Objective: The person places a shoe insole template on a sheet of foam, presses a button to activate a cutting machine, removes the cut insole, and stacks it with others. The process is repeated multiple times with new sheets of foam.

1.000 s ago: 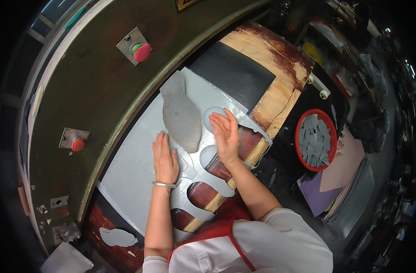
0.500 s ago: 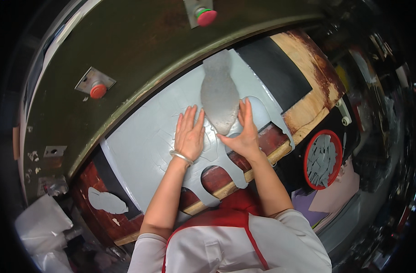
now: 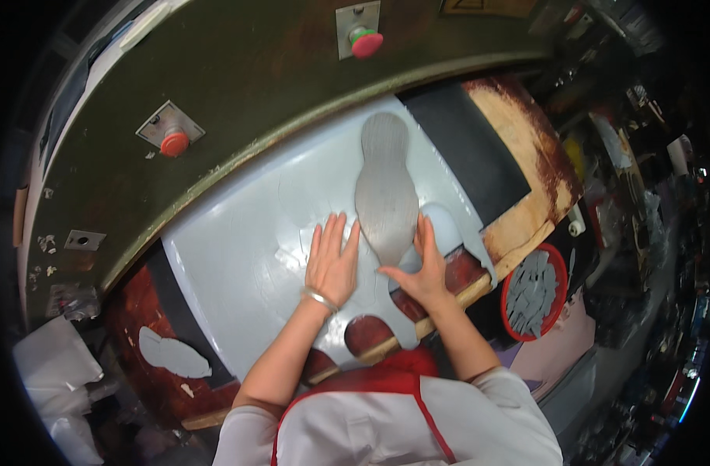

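A pale grey sheet (image 3: pixel 254 225) lies over the table, with rounded cut-outs along its near edge. On it rests a sole-shaped cutting die (image 3: pixel 386 190) with a grey top, its narrow end pointing toward me. My left hand (image 3: pixel 333 268) lies flat on the sheet, fingers extended, the index fingertip at or very near the die's left edge. Along the die's lower right edge, my right hand (image 3: pixel 423 268) has its fingers straight and its thumb spread toward the narrow tip. Whether the right hand presses on the die cannot be made out.
A green machine body (image 3: pixel 246 93) with two red push-buttons spans the far side. At right are a black sheet (image 3: pixel 468 147), a worn wooden board (image 3: pixel 526 163) and a red bowl (image 3: pixel 563 283) of grey scraps. One cut grey piece (image 3: pixel 175 353) lies at left.
The die has shifted toward me, its far end now inside the sheet's far edge. Both hands came along at its sides. The whole view has also shifted slightly.
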The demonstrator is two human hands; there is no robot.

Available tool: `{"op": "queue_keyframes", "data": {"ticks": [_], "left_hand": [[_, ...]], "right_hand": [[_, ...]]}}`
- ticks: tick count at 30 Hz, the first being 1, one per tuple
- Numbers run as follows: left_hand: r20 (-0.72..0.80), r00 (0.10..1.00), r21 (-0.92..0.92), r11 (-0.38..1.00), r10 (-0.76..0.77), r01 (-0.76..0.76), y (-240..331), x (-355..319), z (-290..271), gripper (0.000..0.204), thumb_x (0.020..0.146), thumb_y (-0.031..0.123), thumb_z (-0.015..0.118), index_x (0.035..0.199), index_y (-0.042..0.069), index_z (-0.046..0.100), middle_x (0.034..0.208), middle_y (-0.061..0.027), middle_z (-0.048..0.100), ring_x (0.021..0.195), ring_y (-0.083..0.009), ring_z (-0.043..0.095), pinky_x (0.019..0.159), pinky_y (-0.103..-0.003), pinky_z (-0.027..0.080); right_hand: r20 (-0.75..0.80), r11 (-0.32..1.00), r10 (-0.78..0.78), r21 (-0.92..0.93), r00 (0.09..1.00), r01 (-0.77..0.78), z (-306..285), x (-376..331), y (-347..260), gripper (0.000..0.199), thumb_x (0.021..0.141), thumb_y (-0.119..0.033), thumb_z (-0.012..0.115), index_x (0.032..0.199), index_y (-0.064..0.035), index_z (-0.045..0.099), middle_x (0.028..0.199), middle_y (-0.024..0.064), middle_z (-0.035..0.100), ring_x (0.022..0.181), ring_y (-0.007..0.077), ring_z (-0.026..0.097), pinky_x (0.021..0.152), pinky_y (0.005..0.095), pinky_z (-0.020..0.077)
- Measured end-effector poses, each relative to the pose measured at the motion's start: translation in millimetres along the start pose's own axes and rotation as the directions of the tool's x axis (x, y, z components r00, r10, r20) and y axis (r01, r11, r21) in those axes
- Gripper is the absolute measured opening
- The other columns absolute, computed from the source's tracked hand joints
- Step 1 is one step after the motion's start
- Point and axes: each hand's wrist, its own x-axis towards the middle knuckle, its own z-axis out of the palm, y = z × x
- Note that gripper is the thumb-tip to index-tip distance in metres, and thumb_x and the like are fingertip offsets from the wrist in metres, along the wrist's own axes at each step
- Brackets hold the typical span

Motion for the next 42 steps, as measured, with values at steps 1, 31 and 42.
{"op": "queue_keyframes", "data": {"ticks": [1, 31, 42], "left_hand": [[0.016, 1.000, -0.013, 1.000, -0.007, 0.008, 2, -2, 0, 0.055, 0.081, -0.001, 0.052, 0.135, 0.003, 0.046, 0.142, -0.0242, 0.039, 0.136, -0.0375, 0.033, 0.114, -0.048, 0.022], [-0.035, 0.995, -0.173, 0.981, -0.093, 0.086, -40, -6, -34, 0.043, 0.081, 0.008, 0.060, 0.123, -0.001, 0.055, 0.133, -0.0193, 0.048, 0.129, -0.0351, 0.043, 0.110, -0.049, 0.031], [0.021, 0.992, -0.098, 0.987, -0.125, 0.127, -43, -8, -21, 0.037, 0.083, 0.014, 0.059, 0.120, 0.008, 0.061, 0.131, -0.0138, 0.054, 0.128, -0.0284, 0.046, 0.110, -0.046, 0.029]], "right_hand": [[0.008, 0.999, 0.052, 0.003, 0.999, -0.052, -2, -2, -1, 0.117, 0.056, -0.019, 0.091, 0.143, 0.0096, 0.020, 0.140, 0.0291, 0.038, 0.128, 0.0374, 0.046, 0.102, 0.0394, 0.0431], [0.117, 0.914, 0.106, -0.403, 0.987, -0.051, 13, 38, -31, 0.105, 0.056, -0.022, 0.085, 0.141, 0.0025, 0.027, 0.146, 0.0366, 0.014, 0.133, 0.0517, 0.025, 0.108, 0.0523, 0.0274], [0.151, 0.890, 0.065, -0.456, 0.986, 0.011, 12, 32, -17, 0.099, 0.058, -0.029, 0.078, 0.139, -0.0014, 0.030, 0.145, 0.0364, 0.020, 0.132, 0.0503, 0.028, 0.105, 0.0577, 0.0247]]}}
